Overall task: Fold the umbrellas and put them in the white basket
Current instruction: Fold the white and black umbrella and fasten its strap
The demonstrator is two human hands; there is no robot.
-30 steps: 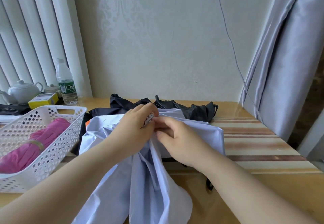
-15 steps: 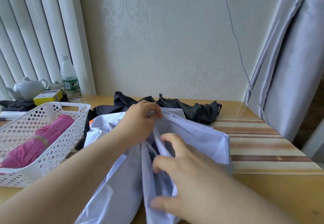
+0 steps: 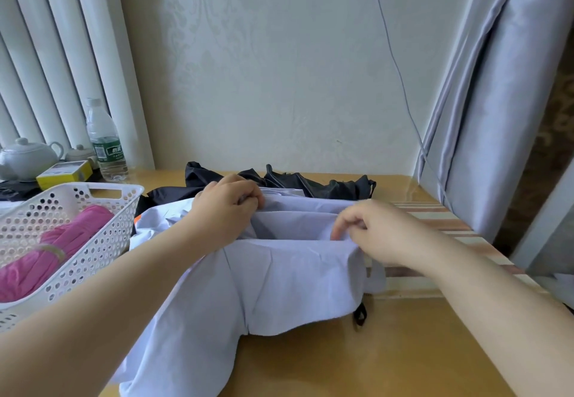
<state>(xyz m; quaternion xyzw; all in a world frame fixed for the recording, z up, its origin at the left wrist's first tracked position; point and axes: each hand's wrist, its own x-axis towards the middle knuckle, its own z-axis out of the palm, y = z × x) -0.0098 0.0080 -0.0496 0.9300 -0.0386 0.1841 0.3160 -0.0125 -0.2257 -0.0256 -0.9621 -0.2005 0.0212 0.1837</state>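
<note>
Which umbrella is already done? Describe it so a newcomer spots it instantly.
Look at the white basket at the left edge of the wooden table. Inside lies the pink umbrella, rolled tight with a pale band around it. The lavender and black ones lie loose on the table.

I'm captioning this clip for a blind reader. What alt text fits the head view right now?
Two bare hands, left hand and right hand, pinch folds of a pale lilac umbrella on a wooden table. A pink umbrella lies folded in the white basket at left; a black umbrella lies behind.
</note>
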